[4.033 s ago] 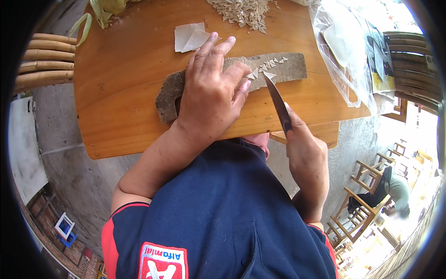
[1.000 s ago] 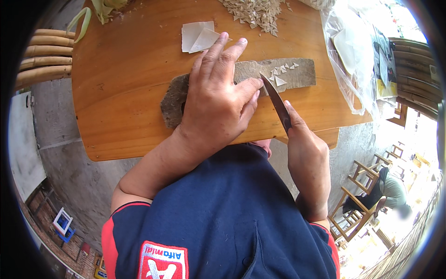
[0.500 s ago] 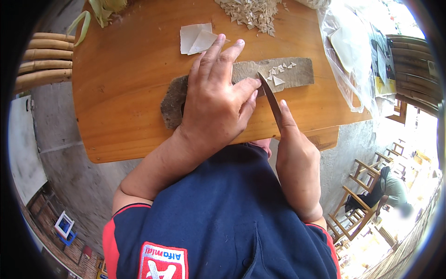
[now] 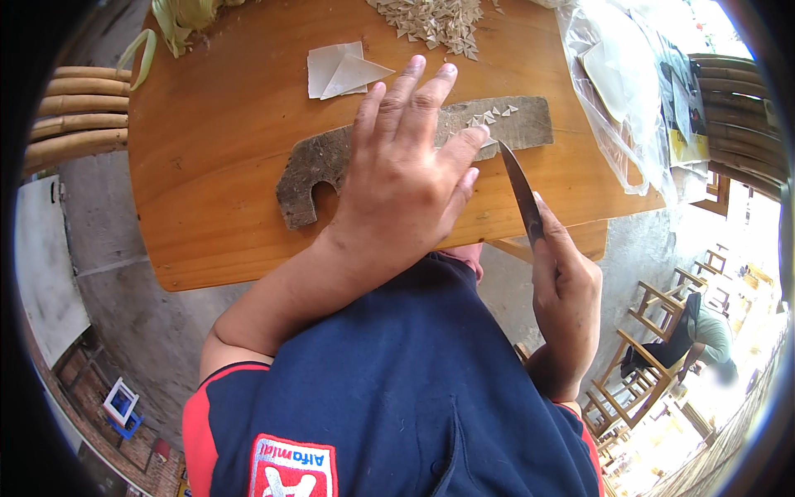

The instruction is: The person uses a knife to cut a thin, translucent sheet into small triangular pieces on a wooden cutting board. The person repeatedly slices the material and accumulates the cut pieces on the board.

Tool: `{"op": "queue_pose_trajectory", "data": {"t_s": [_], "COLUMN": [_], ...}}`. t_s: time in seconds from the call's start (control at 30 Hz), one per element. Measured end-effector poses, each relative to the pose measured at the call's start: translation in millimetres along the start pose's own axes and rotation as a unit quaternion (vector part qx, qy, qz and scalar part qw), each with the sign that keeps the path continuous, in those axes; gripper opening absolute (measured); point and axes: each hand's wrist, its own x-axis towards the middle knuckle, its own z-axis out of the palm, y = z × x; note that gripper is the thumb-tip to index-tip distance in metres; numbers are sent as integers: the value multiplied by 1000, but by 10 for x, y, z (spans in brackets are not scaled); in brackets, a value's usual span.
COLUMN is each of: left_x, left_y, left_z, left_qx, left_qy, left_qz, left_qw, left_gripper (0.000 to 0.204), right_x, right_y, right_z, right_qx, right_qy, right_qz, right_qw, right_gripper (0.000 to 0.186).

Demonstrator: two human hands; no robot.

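Note:
A worn wooden board (image 4: 308, 161) with a hook-shaped notch at its left end lies across the near part of the wooden table. My left hand (image 4: 402, 170) rests over the board's middle, fingers spread, hiding much of it. Its thumb tip touches the board beside small pale triangular pieces (image 4: 499, 113), with a larger pale piece partly under the thumb. To the right, my right hand (image 4: 567, 286) is closed round the handle of a knife (image 4: 520, 186). The blade slants up and left, its tip near the board's front edge. Beyond my left fingers lie two pale thin sheets (image 4: 338, 73), overlapping.
A heap of small pale triangles (image 4: 435, 21) sits at the table's far side. A clear plastic bag (image 4: 604, 116) hangs over the right edge. Pale yellow strips (image 4: 178, 25) lie at far left. Bamboo chairs (image 4: 87, 108) flank the table; a person (image 4: 700, 331) is at far right.
The knife and my right hand have moved right, and the blade tip has left the board's middle. My left hand has slid right, uncovering the board's notch.

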Motion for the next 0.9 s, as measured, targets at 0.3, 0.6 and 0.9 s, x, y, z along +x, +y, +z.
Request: {"op": "queue_pose_trajectory", "data": {"t_s": [0.3,0.6,0.9], "left_x": [32,-4,-46], "left_y": [13,-33,-47], "left_z": [97,28,24], "left_qx": [22,5,9], "left_qy": [-16,-10,-8], "left_qz": [10,19,32], "left_qw": [1000,1000,999], "left_gripper": [27,24,25], "right_x": [14,40,12], "right_y": [106,123,-37], "right_z": [46,59,72], "right_qx": [-21,-1,-23], "right_qy": [5,35,5], "right_qz": [-44,-61,-54], "right_qw": [999,998,998], "right_gripper": [46,52,49]}}
